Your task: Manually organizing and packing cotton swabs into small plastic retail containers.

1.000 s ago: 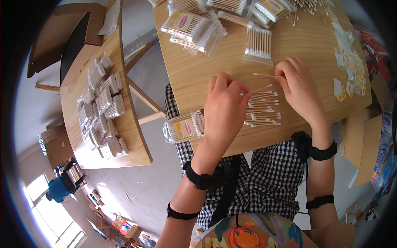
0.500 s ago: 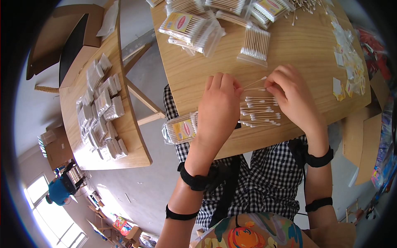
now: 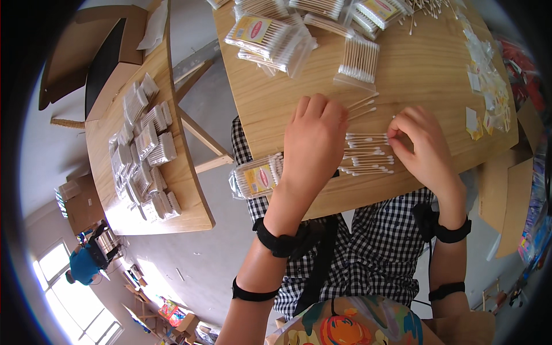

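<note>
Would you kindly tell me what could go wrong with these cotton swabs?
The right hand is at the loose swabs, so a slight brush might scatter them. The labelled pack appears to jut past the table, so a bump from the nearby left hand could knock it off.

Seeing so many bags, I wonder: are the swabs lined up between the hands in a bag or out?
Out: the swabs lie side by side directly on the wooden table, no plastic around them.
</note>
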A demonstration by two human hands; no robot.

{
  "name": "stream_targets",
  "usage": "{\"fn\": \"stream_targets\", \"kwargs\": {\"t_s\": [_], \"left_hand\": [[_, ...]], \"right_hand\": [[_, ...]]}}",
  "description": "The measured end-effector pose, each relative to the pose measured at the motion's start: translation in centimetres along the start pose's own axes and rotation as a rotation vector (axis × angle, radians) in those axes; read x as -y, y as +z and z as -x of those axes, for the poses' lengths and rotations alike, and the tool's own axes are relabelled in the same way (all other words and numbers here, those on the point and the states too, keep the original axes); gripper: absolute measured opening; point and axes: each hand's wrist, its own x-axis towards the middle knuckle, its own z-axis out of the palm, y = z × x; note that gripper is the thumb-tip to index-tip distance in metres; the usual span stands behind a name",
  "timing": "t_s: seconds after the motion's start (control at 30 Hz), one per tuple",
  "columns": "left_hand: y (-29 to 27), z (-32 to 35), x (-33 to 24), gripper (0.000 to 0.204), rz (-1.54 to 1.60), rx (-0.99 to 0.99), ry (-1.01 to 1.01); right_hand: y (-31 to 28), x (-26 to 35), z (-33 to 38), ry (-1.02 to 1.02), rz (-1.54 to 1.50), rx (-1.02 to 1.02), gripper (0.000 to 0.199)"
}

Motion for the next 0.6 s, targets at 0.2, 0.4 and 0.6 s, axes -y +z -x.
{"fn": "stream_targets", "kwargs": {"t_s": [0.2,0.4,0.6], "left_hand": [[1.6,2.3,-2.1,0.076,-0.009,0.042,0.120],[1.9,3.5,-2.5,0.097,-0.008,0.082,0.095],[1.7,3.6,-2.3,0.097,-0.008,0.065,0.087]], "right_hand": [[0.1,0.3,-0.6,0.019,0.021,0.065,0.012],[0.3,0.4,-0.9,0.015,0.053,0.082,0.013],[-0.2,0.7,-0.9,0.011,-0.020,-0.007,0.017]]}}
